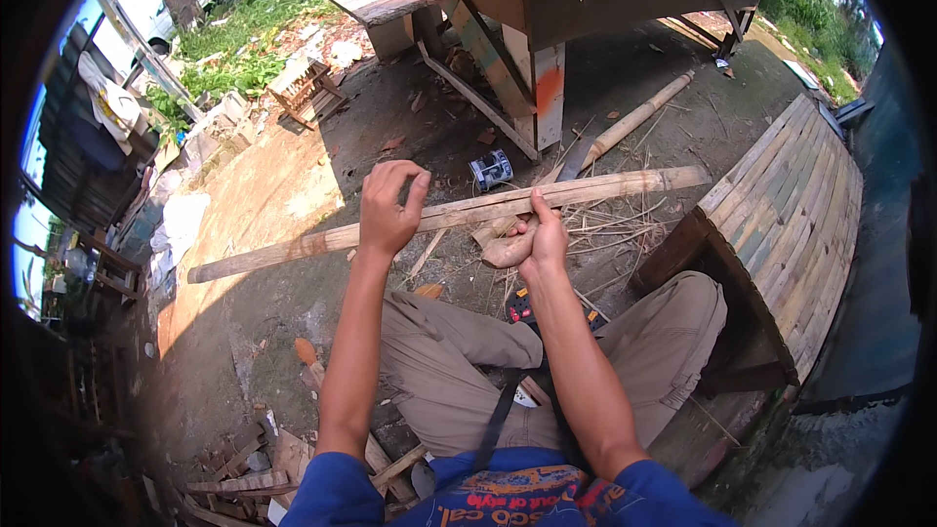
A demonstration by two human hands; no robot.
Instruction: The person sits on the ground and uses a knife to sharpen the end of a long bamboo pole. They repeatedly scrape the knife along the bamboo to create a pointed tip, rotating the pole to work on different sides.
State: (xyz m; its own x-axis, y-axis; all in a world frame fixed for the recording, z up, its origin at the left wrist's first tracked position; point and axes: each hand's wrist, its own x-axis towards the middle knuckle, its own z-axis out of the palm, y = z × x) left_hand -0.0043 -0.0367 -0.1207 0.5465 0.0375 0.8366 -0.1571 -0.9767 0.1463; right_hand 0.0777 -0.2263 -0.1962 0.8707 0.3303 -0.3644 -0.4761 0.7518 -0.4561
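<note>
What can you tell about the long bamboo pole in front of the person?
The bamboo pole is long, narrow and pale brown, with a dark lengthwise line near its middle and a darker left end. It runs crosswise, right end higher in the picture. The right grip has its thumb on it; whether the left grip touches it is unclear.

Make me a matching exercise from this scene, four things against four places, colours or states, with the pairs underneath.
1. Right hand
2. Can
3. Slatted bench
4. Shirt

A. Beside the right knee
B. Blue
C. Thumb against the long bamboo pole
D. On the ground near a table leg

Pairs: 1-C, 2-D, 3-A, 4-B
</note>
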